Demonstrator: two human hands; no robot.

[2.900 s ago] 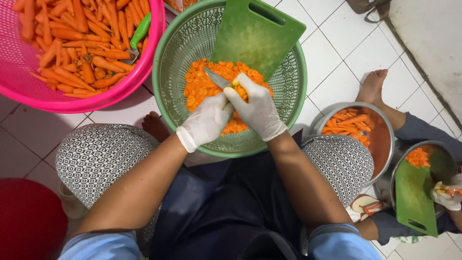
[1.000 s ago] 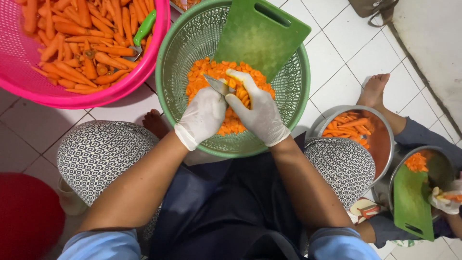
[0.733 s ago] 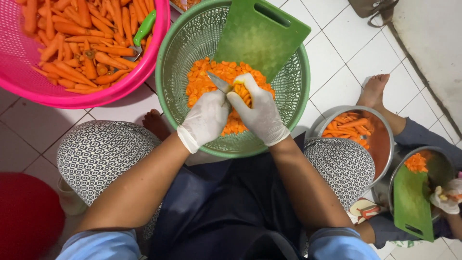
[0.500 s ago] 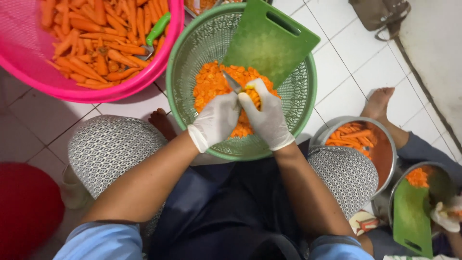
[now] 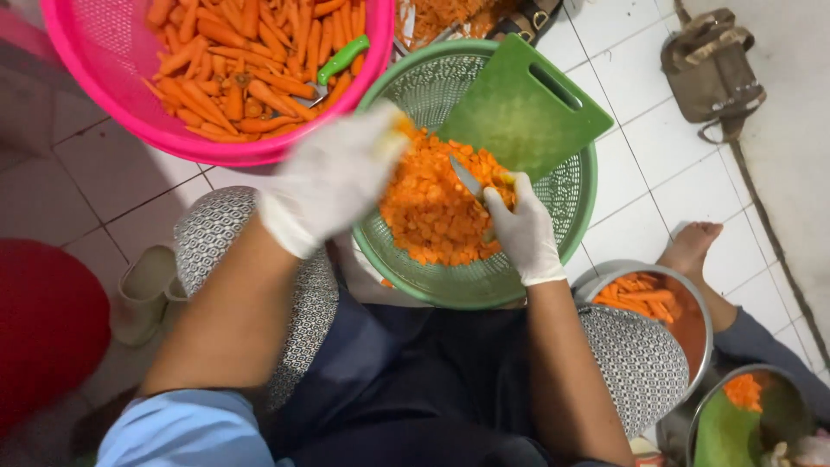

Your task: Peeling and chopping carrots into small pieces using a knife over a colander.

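Kitchen prep floor: white tiles (image 5: 640, 182); baskets of carrots (image 5: 242, 60).

Knife (image 5: 465, 178) over sliced carrots (image 5: 432, 212)

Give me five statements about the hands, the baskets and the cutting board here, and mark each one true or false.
1. The right hand holds a knife over the green basket. True.
2. The green basket holds whole, uncut carrots. False: it holds a pile of sliced carrot.
3. The left hand is bare. False: it wears a white glove, as the right does.
4. A green cutting board leans inside the green basket. True.
5. The pink basket is empty. False: it holds peeled carrot sticks and a green-handled tool.
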